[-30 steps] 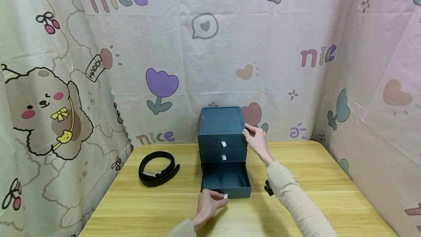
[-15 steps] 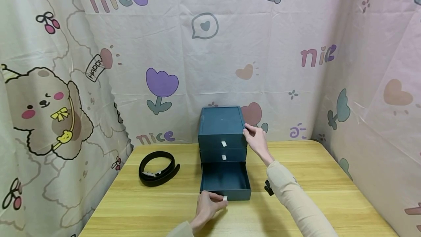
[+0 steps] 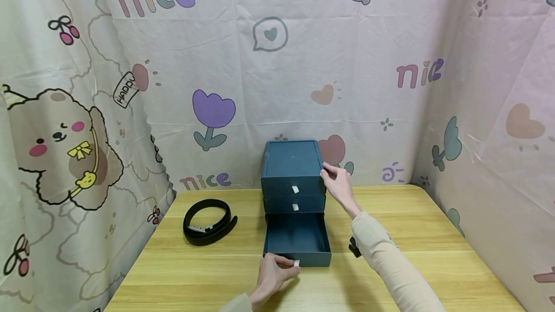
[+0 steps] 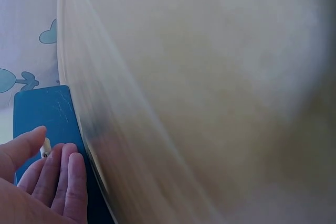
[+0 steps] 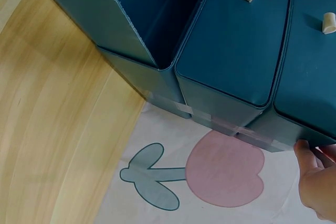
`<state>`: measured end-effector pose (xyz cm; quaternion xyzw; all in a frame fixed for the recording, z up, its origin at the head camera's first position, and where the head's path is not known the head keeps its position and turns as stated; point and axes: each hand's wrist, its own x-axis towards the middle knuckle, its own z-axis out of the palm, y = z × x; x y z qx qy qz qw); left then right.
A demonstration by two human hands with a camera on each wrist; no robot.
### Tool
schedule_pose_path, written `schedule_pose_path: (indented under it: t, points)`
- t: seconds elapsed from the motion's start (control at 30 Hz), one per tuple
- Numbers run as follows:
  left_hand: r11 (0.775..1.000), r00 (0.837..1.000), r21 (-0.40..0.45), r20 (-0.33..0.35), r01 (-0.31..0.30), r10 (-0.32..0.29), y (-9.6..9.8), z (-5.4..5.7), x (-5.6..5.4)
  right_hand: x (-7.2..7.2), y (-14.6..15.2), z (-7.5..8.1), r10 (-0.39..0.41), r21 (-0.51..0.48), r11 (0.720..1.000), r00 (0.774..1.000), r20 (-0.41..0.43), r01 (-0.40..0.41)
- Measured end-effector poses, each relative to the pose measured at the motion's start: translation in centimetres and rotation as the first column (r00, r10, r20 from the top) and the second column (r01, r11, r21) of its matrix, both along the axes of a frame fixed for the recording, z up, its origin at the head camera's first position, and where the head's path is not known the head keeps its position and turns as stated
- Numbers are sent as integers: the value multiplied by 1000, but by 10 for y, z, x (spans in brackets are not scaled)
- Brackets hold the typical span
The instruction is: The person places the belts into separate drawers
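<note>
A dark blue drawer unit [image 3: 292, 159] has its bottom drawer [image 3: 319, 259] pulled out, and the drawer's inside is bare. My left hand [image 3: 272, 276] pinches the white pull tab [image 3: 297, 263] on that drawer's front. In the left wrist view, the thumb and fingertips meet at this tab [image 4: 45, 148] against the blue front. My right hand [image 3: 338, 184] holds the unit's upper right edge near the front corner. From the right wrist, the thumb and bent fingers of the hand [image 5: 318, 177] show at the unit's side. Two upper drawers [image 5: 233, 40] are closed, each with a white tab.
A coiled black belt [image 3: 207, 227] with a metal buckle lies left of the unit. Partly behind my right sleeve [image 3: 386, 259], a small black object [image 3: 354, 247] lies on the wooden table [image 3: 182, 278]. A printed cloth [image 3: 277, 85] hangs behind and at both sides.
The bottom drawer has slid a little further out toward me, with my left hand on its tab. My right hand stays at the unit's upper edge.
</note>
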<state>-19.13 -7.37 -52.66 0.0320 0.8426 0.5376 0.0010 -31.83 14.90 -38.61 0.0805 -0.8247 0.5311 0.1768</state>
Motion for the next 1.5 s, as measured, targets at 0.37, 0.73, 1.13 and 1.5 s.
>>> schedule_pose_path:
  t: [0.37, 0.73, 1.13, 1.5]
  points:
    - [1000, 1000, -8, -14, 1, -1, 0, -1, 0, -1, 0, -1, 5, -14, 1000, 1000, 9, -5]
    - [1000, 1000, -4, 5, 0, 0, -1, -1, 0, 0, 0, 0, -2, -1, 1000, 1000, 6, 2]
    - [999, 1000, -48, -4, 6, -6, -1, 0, -2, 0, 0, -1, -2, 6, 1000, 1000, 2, 2]
    - [996, 998, -87, -61, 18, -24, -7, 7, -3, -1, 1, 0, -10, 9, 1000, 1000, 2, 10]
